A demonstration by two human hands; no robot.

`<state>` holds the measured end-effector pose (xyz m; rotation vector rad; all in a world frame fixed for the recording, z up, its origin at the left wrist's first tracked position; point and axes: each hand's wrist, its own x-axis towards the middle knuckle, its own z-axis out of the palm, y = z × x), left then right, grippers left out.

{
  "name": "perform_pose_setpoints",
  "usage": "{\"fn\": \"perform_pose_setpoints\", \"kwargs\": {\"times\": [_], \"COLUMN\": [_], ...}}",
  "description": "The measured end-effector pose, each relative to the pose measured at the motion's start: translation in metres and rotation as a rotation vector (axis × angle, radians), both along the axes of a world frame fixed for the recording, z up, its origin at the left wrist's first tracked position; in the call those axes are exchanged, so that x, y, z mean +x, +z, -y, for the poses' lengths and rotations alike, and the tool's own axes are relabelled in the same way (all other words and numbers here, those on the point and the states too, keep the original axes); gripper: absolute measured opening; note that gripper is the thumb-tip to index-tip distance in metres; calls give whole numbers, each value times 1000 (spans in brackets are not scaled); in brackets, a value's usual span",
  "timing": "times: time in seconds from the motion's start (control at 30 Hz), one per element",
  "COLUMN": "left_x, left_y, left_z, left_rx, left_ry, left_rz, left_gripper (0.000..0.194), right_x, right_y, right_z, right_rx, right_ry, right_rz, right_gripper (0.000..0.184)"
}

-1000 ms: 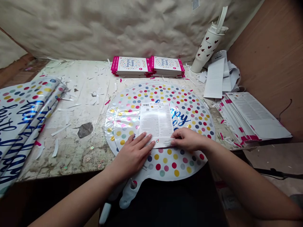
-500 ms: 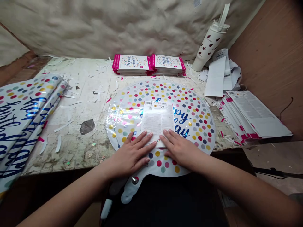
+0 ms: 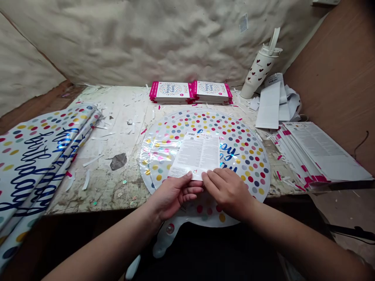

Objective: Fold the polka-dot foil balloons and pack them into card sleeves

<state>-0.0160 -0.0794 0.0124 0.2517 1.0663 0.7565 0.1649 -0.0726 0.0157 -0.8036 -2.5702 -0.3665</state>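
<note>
A white printed card packet (image 3: 197, 154) is tilted up at its near edge above a stack of flat foil balloons (image 3: 252, 164) with coloured dots and blue lettering. My left hand (image 3: 178, 195) grips the packet's near edge, thumb on top and fingers curled underneath. On the same edge, to the right, my right hand (image 3: 228, 191) is closed with its fingertips on the packet. Whatever lies beneath the right fingers is hidden. A balloon's tail (image 3: 165, 240) hangs over the table's front edge.
More foil balloons (image 3: 43, 156) lie folded at the left. Two stacks of pink-edged packets (image 3: 175, 90) stand at the back. At the right are a white tumbler (image 3: 259, 72), paper strips (image 3: 268, 105) and a pile of cards (image 3: 325, 152). Paper scraps litter the worn table (image 3: 117, 136).
Both hands were lying flat on the packet with fingers spread. Now they have closed on its near edge, which is raised. The camera view has shifted a little.
</note>
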Motion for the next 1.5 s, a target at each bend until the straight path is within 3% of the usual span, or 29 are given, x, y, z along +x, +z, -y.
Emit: {"fn": "perform_pose_setpoints", "kwargs": {"times": [0.13,0.27,0.37,0.47,0.57,0.77,0.9,1.0,1.07,1.13,1.17,1.23,1.3,1.33,1.43,1.5], "left_x": [2,8,11,10,7,2,7,9,6,1,0,0,5,8,11,4], "left_y": [-1,-1,-1,-2,-1,2,4,0,-5,-9,-9,-6,3,8,24,28], "left_z": [2,6,7,7,7,9,11,10,8,5,4,1,-3,-4,-9,-13], "left_rx": [-65,-94,-90,95,292,472,522,494,474,443,421,368,333,333,412,538], "left_ry": [81,216,236,192,90,-88,-150,-123,-82,-47,-41,-38,-31,-30,-34,-36], "left_rz": [-10,106,212,173,48,-187,-262,-279,-301,-311,-306,-267,-189,-142,-48,-73], "left_gripper": [17,17,13,13,22,34,36,38,39,38,36,32,31,31,28,31], "right_x": [10,13,12,11,9,1,-12,-2,21,52,66,86,87,82,58,45], "right_y": [-10,-13,-13,-10,-2,11,16,22,28,33,35,33,26,21,6,3], "right_z": [0,1,1,-2,-9,-18,-20,-21,-20,-15,-11,-3,3,4,-14,-49], "right_rx": [-8,-17,-75,-249,-490,-685,-732,-912,-1123,-1310,-1324,-1122,-752,-580,-267,-255], "right_ry": [42,75,77,73,91,174,145,70,89,136,108,-111,-330,-358,-156,-82], "right_rz": [-109,-146,-161,-320,-502,-493,-593,-661,-537,-228,-74,55,-6,-50,-167,-361], "right_gripper": [15,12,13,12,29,37,17,10,9,6,5,17,42,50,43,30]}}
